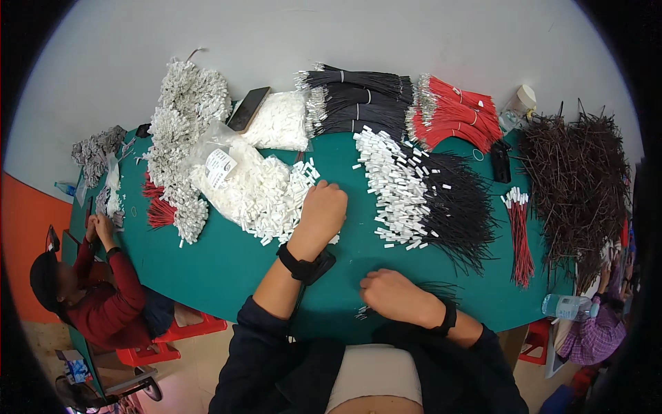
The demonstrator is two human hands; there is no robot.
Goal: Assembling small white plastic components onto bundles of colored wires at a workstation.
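My left hand (324,207) is at the right edge of a heap of small white plastic connector housings (269,203), its fingers curled; what they pinch, if anything, is hidden. The heap spills from a clear plastic bag (217,162) with a white label. Closer to me, my right hand (393,293) is closed over thin black wires (441,291). Their metal-tipped ends poke out left of the hand, low on the green table (310,307). Beyond that hand lies a broad pile of black wires with white housings on their ends (403,196).
Bundled black wires (362,100) and red wires (455,114) line the back. A phone (249,109) lies on another bag of housings (279,121). Red wires with white ends (520,238), dark wires (576,186) and a bottle (569,306) are right. Co-workers (103,303) sit at both sides.
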